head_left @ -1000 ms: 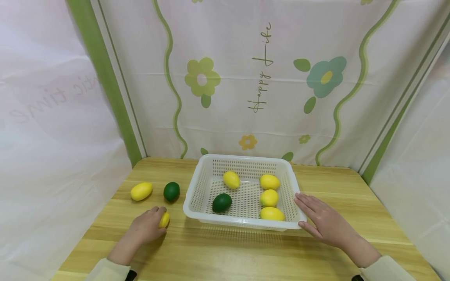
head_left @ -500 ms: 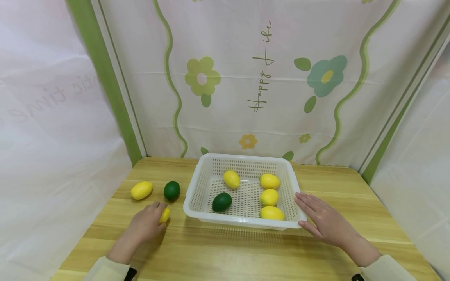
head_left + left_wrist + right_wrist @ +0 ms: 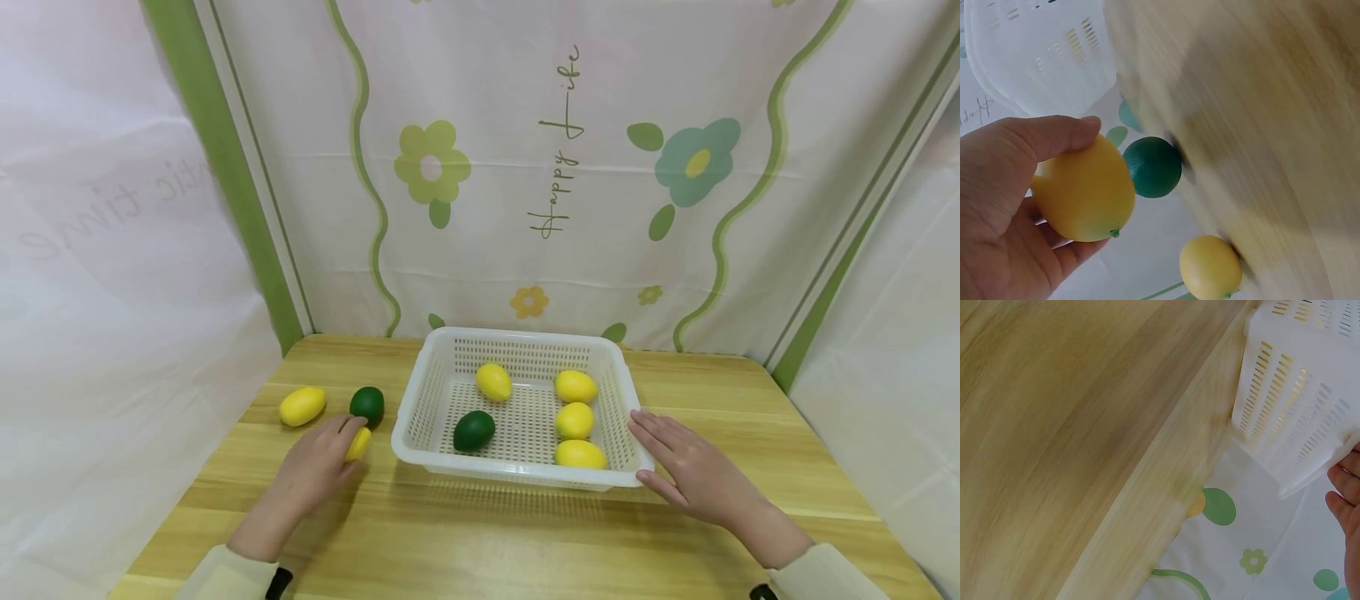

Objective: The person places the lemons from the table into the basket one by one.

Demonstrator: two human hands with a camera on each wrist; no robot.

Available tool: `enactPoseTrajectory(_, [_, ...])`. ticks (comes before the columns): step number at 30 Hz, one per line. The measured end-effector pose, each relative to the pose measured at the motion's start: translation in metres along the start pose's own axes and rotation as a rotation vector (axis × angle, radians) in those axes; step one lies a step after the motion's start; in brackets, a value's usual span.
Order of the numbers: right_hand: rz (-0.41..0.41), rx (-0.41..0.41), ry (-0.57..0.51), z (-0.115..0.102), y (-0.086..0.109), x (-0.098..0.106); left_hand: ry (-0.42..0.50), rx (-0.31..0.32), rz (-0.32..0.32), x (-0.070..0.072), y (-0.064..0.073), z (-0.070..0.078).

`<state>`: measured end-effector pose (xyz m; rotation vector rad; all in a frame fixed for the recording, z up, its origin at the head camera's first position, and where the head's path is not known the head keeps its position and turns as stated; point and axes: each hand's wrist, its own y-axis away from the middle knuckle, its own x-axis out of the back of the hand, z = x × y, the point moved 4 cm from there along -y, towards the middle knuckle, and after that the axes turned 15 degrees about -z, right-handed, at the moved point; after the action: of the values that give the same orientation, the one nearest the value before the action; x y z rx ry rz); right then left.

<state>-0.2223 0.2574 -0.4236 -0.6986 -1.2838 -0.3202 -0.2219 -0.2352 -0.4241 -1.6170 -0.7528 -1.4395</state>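
Note:
My left hand grips a yellow lemon between thumb and fingers, left of the basket. In the left wrist view, the held lemon shows a small green tip. A dark green lime-like fruit lies on the table just beyond this hand, and another yellow lemon lies farther left. My right hand rests on the right rim of the white plastic basket, its fingers straight. The right wrist view catches only the fingertips against the basket's side.
Inside the basket lie a dark green fruit at the left, a yellow lemon behind it, and a column of three yellow lemons along the right. A patterned curtain hangs behind the wooden table.
My left hand has moved a little forward and to the right with the lemon, nearing the dark green fruit on the table. The right hand and basket have stayed put.

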Motion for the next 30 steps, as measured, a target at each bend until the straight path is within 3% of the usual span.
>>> enactPoseTrajectory(18, [-0.009, -0.015, 0.002, 0.0, 0.0, -0.001, -0.093, -0.146, 0.276, 0.022, -0.015, 0.006])
enactPoseTrajectory(30, [-0.001, -0.01, 0.003, 0.0, 0.0, -0.001, -0.177, -0.193, 0.284, 0.039, -0.027, 0.005])
